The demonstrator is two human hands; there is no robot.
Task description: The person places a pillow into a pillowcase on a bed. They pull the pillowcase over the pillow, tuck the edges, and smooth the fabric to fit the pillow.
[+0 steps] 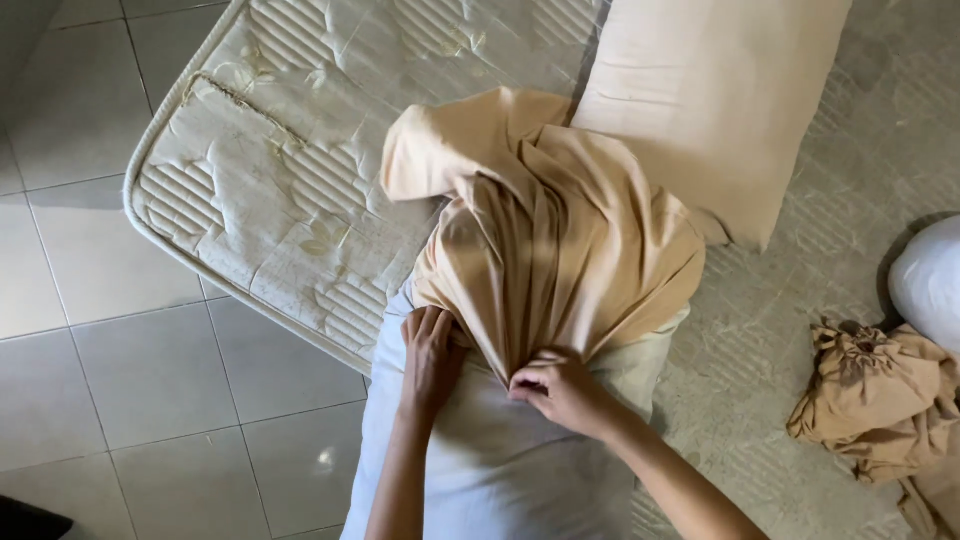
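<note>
A white pillow (500,470) lies on end in front of me, over the mattress edge. A tan pillowcase (560,240) is pulled over its far half, bunched in folds. My left hand (430,355) grips the pillowcase's open hem at the left side of the pillow. On the right, my right hand (560,388) pinches the hem where the folds gather.
A quilted bare mattress (270,180) lies on a tiled floor (130,370). A second pillow in a tan case (710,100) rests at the top. A crumpled tan cloth (880,400) and a white pillow (930,280) sit at the right.
</note>
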